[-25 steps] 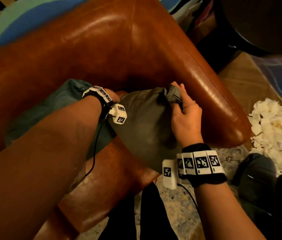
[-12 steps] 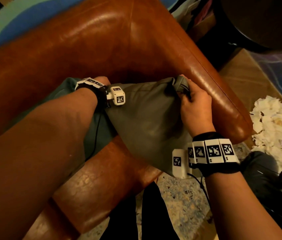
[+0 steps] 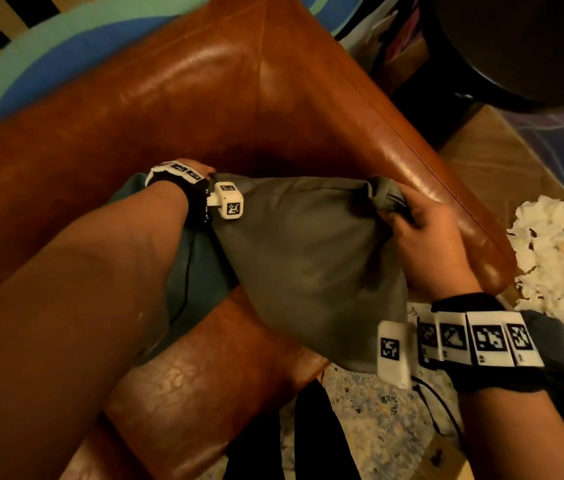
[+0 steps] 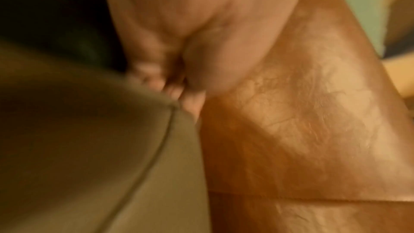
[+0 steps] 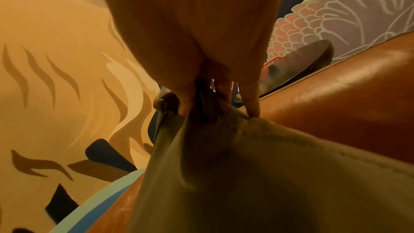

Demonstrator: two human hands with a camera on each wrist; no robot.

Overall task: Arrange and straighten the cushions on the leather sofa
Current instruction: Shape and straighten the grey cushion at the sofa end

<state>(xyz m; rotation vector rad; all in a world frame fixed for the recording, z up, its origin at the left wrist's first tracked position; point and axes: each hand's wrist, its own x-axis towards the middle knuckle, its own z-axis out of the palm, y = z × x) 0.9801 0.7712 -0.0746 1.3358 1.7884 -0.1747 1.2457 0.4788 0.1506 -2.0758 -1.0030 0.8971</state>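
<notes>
Leather: I see the grey square fabric cushion [image 3: 308, 265] in the brown leather sofa [image 3: 204, 98] corner.
Hands: right hand [image 3: 425, 251] and left hand [image 4: 179, 59] each pinch a top corner.
Advice: I'd pull evenly, seat it upright.

The left hand [image 3: 197, 168] is mostly hidden behind its wristband; the teal cushion [image 3: 201, 268] lies half-covered under the forearm; the left wrist view is blurred.

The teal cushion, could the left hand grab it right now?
Probably not yet: the left hand grips a corner of the grey cushion, which lies partly over the teal cushion.
</notes>
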